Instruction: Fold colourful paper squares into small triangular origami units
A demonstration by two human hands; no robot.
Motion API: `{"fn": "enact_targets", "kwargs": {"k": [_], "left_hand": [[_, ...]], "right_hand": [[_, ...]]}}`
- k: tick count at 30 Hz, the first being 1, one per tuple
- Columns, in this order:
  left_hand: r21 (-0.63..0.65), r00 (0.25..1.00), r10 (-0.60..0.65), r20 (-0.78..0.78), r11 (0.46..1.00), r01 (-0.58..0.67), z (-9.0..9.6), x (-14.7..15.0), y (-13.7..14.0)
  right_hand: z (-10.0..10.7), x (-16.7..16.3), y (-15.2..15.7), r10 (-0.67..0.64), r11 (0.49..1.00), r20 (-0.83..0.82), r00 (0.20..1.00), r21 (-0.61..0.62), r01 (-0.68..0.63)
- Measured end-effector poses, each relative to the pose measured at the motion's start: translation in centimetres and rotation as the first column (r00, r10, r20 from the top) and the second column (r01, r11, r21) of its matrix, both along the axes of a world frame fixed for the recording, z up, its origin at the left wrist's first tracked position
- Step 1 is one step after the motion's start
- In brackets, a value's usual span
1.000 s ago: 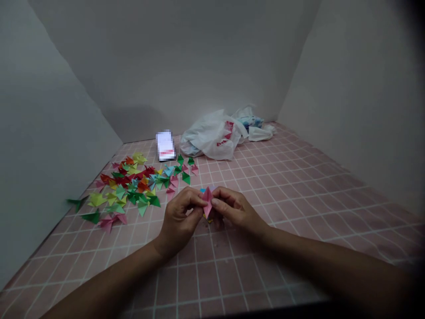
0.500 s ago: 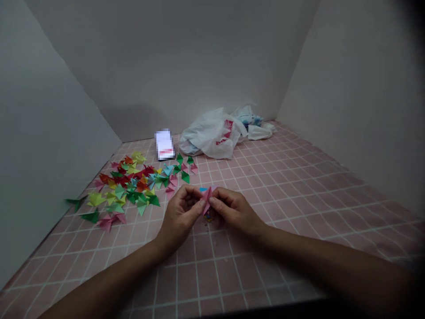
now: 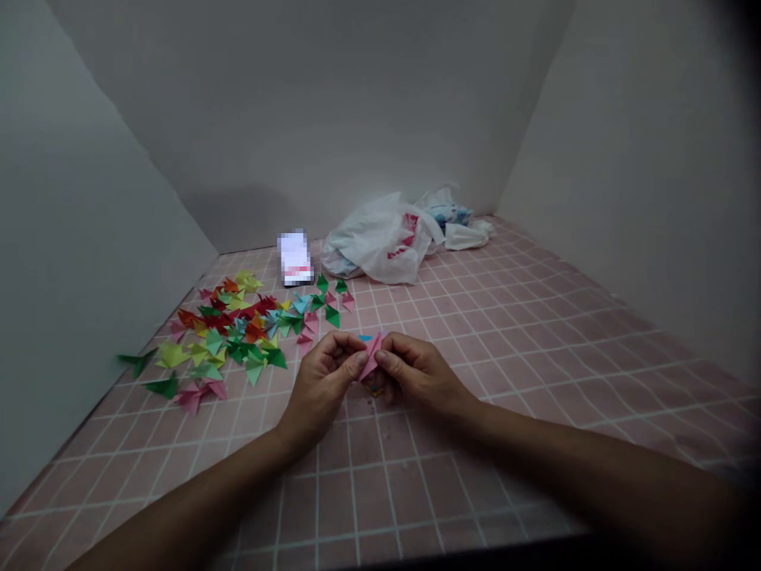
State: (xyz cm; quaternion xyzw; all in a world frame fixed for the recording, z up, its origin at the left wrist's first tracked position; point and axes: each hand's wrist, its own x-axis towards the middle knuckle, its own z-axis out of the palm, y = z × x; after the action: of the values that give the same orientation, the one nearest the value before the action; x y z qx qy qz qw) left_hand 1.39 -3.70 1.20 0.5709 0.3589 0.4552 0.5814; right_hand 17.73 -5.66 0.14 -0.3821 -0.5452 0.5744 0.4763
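Note:
A small folded pink origami paper [image 3: 371,355] is pinched between both hands, tilted to the right at its top. My left hand [image 3: 326,382] grips its left side between thumb and curled fingers. My right hand [image 3: 423,376] holds the right side the same way, thumb on the near face. Behind the paper a bit of blue [image 3: 365,338] shows, and below it lies something small and multicoloured [image 3: 374,390], mostly hidden by the fingers. To the left of my hands spreads a heap of folded paper cranes [image 3: 238,323] in red, green, yellow, pink and blue.
A phone [image 3: 295,258] with a lit, blurred screen stands behind the cranes. White plastic bags [image 3: 384,238] lie crumpled near the back wall [image 3: 357,111]. The pink surface with white grid lines [image 3: 535,333] runs between pale side walls.
The pink paper has turned a little, its top leaning further right. Both hands keep their pinch on it, with only small finger shifts.

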Motion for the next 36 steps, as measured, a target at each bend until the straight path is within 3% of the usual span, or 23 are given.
{"fn": "enact_targets", "kwargs": {"k": [10,25,36], "left_hand": [[-0.006,1.000,0.005,-0.028,1.000,-0.005,0.59,0.13,-0.18],[-0.062,0.993,-0.118,0.012,0.991,0.118,0.22,0.16,-0.24],[-0.084,0.999,-0.041,-0.032,0.996,0.038,-0.07,0.12,-0.29]], "right_hand": [[-0.09,0.05,0.00,0.017,1.000,-0.012,1.000,-0.008,-0.017],[-0.01,0.06,0.13,0.050,0.998,-0.096,0.994,-0.032,-0.054],[-0.18,0.02,0.17,0.034,0.999,-0.051,0.998,-0.017,-0.035]]}}
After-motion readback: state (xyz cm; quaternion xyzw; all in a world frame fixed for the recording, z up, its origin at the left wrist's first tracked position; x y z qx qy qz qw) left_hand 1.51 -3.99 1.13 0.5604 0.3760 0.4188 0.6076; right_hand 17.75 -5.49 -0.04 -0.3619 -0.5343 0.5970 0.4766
